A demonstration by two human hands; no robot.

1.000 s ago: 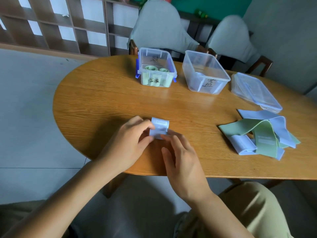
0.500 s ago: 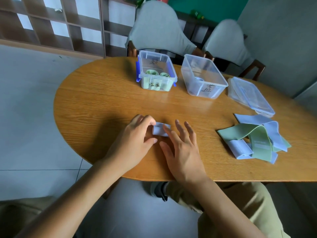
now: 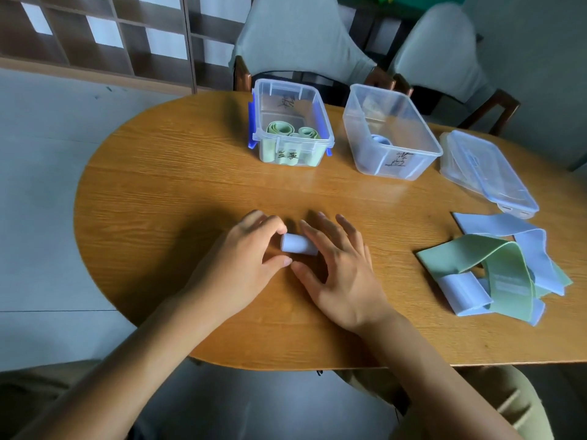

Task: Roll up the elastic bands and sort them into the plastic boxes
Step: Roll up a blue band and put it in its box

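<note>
**Pale blue band nearly rolled as sorting is nearing its next drop**

Pale blue elastic is sitting between our two hands near the front edge of the wooden counter (image 3: 178,192), wound into a short roll (image 3: 298,244). We are pinching its left end with the left hand (image 3: 244,262), thumb below and forefinger curled over the top; the right hand (image 3: 343,271) is lying flat beside the roll's other end, fingers (image 3: 317,231) spread wide and straight, steadying rather than gripping.

At the back, the blue-clipped box (image 3: 290,122) is holding rolled green bands (image 3: 290,131), and the second box (image 3: 392,131) beside it is showing what we are taking for one blue roll (image 3: 380,140). Its lid (image 3: 486,173) is lying to the right, near a loose pile of blue and green bands (image 3: 505,268) still waiting to be rolled.

We are judging the risk here as unwinding: the elastic is springy, the grip is covering one end only, and lifting the roll across the counter could be letting the outer wrap slip free. A hasty carry could also be landing it in the green box, since the two are standing just beside each other.
</note>
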